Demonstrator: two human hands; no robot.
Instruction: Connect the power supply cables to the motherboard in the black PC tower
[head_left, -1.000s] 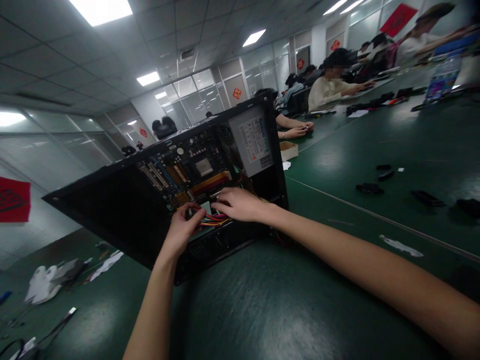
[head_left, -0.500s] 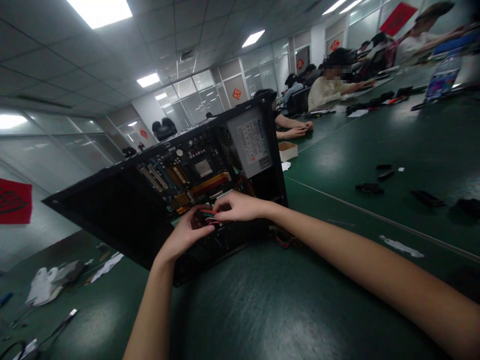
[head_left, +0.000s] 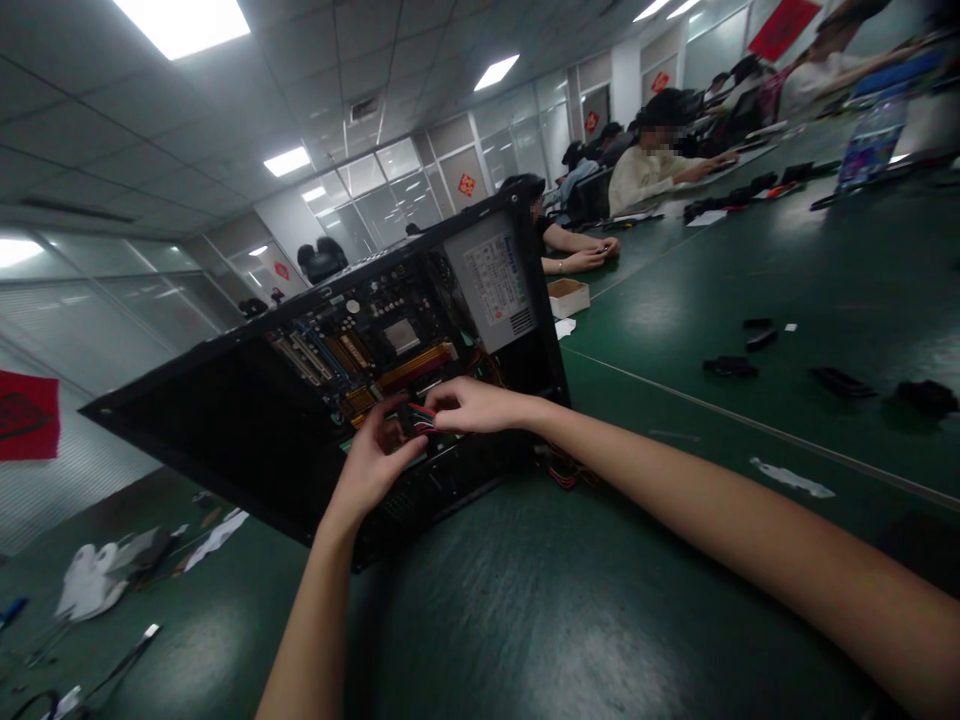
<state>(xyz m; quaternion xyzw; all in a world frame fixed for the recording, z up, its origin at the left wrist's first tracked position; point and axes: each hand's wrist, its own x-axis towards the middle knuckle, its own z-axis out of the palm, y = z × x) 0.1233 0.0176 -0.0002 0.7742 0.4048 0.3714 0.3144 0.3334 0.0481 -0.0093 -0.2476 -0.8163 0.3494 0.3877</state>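
One bundle of coloured wires (head_left: 425, 416) held inside an open computer case (head_left: 210, 420)

The case rested on the green bench (head_left: 480, 620) with its uncovered side toward the wearer, a placement that presumably gave both hands direct access to the interior. The wires lay in the lower part of the case, between the hands and just below the motherboard (head_left: 381, 350). The grip of the right hand (head_left: 484, 406) was narrow: thumb and fingers pinched the wires, probably to keep the strands together. The left hand (head_left: 371, 462) curved around the other end of the visible strands, thumb below and fingers above; whether it pressed on them could not be told, since the fingers hid the contact. Facing each other, the hands likely steadied the short length between them. The power supply (head_left: 493, 285) occupied the upper right corner, apart from both hands. Additional wires (head_left: 564, 474) hung near the case's lower right edge. Several black parts (head_left: 841, 382) lay well apart on the right, and a white bag (head_left: 90, 585) at the left, perhaps set aside to leave working room.
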